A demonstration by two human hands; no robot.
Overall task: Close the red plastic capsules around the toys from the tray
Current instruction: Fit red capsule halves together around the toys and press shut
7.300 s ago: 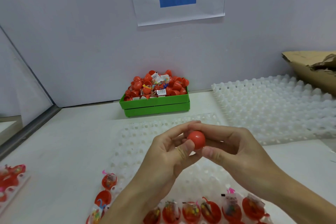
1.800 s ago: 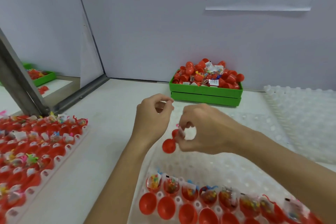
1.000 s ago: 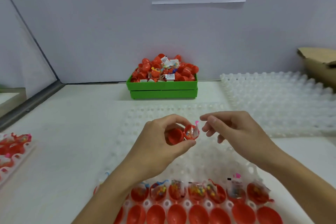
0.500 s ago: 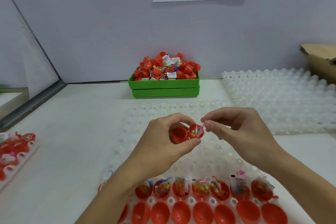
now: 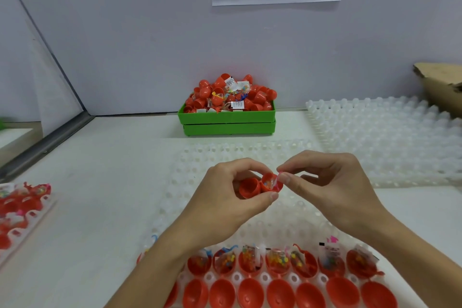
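Fingers of the left hand (image 5: 225,197) grip an open capsule (image 5: 260,185); the right hand (image 5: 332,182) pinches its toy packet (image 5: 275,181).

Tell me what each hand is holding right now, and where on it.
Left hand grips the open red capsule around its two halves. Right hand pinches the toy packet's edge sticking out of one half.

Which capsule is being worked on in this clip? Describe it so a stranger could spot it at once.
Start at the green bin against the back wall and come toward the camera to the two hands above the white tray. The open capsule sits in the left hand, the right hand pinching its toy packet. It alone is off the tray, held in the air.
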